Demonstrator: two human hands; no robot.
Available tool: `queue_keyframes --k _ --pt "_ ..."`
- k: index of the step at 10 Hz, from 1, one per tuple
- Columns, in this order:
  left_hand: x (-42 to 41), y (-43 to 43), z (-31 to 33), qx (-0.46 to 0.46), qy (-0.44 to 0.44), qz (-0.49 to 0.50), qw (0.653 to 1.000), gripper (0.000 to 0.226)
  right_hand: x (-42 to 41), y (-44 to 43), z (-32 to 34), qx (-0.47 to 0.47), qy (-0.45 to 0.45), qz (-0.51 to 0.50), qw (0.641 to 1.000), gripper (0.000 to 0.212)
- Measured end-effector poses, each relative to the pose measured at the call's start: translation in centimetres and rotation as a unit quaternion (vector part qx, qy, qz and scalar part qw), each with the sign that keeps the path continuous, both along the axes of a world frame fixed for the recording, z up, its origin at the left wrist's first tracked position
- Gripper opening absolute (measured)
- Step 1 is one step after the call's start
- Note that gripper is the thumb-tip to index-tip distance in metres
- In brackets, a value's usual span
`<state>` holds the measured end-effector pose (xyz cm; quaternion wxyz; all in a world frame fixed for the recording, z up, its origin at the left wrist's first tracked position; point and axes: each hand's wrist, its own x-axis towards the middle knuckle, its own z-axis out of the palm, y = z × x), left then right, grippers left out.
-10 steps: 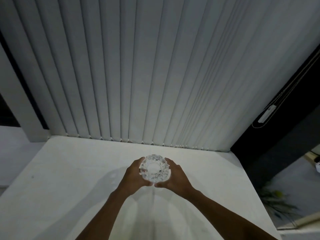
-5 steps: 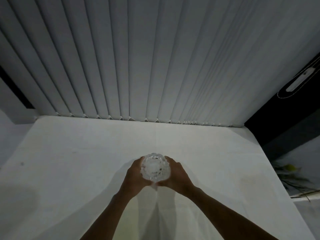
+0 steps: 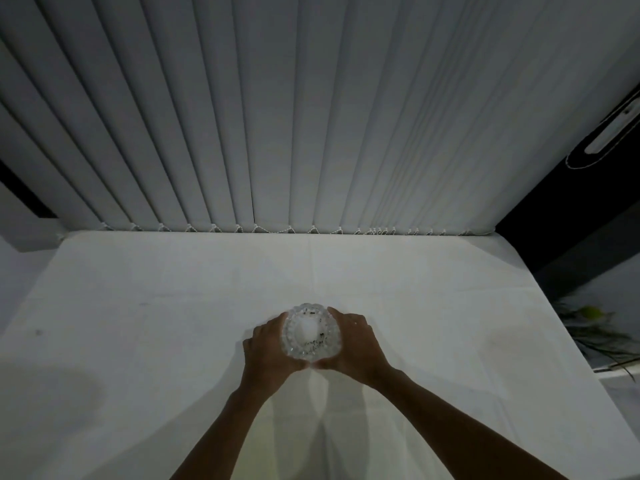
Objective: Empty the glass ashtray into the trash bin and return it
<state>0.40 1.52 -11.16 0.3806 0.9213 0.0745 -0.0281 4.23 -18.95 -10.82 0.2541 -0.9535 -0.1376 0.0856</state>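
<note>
Your view tips down compared with a second ago: more of the white counter (image 3: 173, 323) fills the frame and the blinds (image 3: 311, 116) sit higher up. The ashtray (image 3: 311, 332) stays between both hands at lower centre, and it looks lower and closer to the counter than before; whether it touches the surface yet, you can't tell. Left hand (image 3: 268, 351) wraps the left side, right hand (image 3: 356, 344) wraps the right side, fingers of both closed around the glass rim. Dark specks show inside the bowl, so either residue clings after dumping or it isn't emptied; no trash bin is in view, so you can't settle that from here. My read: you're at the set-down or pick-up point on the counter.

Counts: one ashtray, two hands, one counter, one run of blinds across the top, one blurry plant (image 3: 595, 327) at right edge, one cord weight (image 3: 613, 128) upper right.
</note>
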Motion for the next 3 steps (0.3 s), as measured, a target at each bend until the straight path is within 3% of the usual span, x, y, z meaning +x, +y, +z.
queue_keyframes --k 2,3 --pt "-0.6 -0.2 0.6 0.024 0.003 -0.010 1.000 0.118 -0.2 -0.2 0.0 -0.026 0.010 0.010 1.000 0.121" --pt "-0.9 -0.5 3.1 0.042 0.043 -0.057 0.997 0.133 0.1 -0.4 1.9 -0.029 0.014 0.027 0.999 0.131"
